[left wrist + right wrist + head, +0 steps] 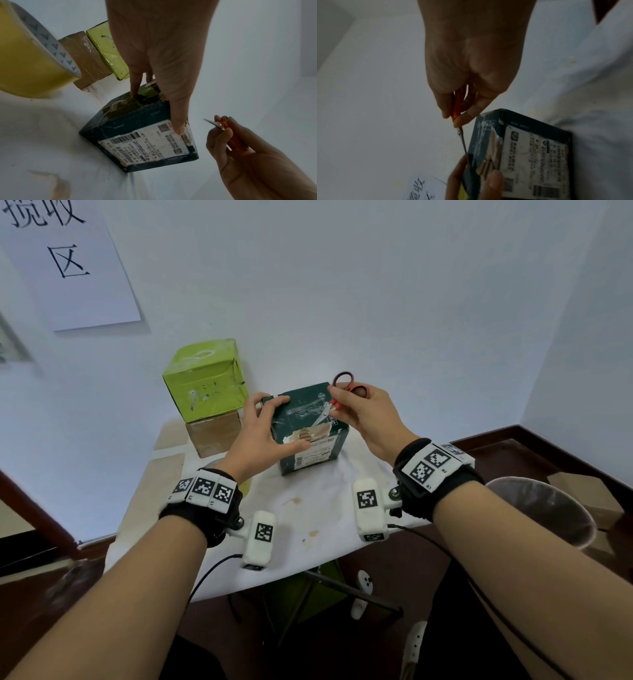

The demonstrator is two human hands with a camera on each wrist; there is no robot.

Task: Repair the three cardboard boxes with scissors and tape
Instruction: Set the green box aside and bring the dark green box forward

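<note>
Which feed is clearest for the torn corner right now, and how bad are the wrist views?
Head view: bright, sharp, torn corner of the dark green box plain. Right wrist: dim, soft, scissors blurred. Left wrist: dim, tape roll looms distorted.

The box with the label sits in the middle of the table. To its left and a bit further back, near the wall, two more boxes make a stack, the top box sitting on the bottom box. The left hand is on the left side of the box with the label, the right hand is over its right back corner with the scissors above the box top, and the tape roll is to its left.
</note>
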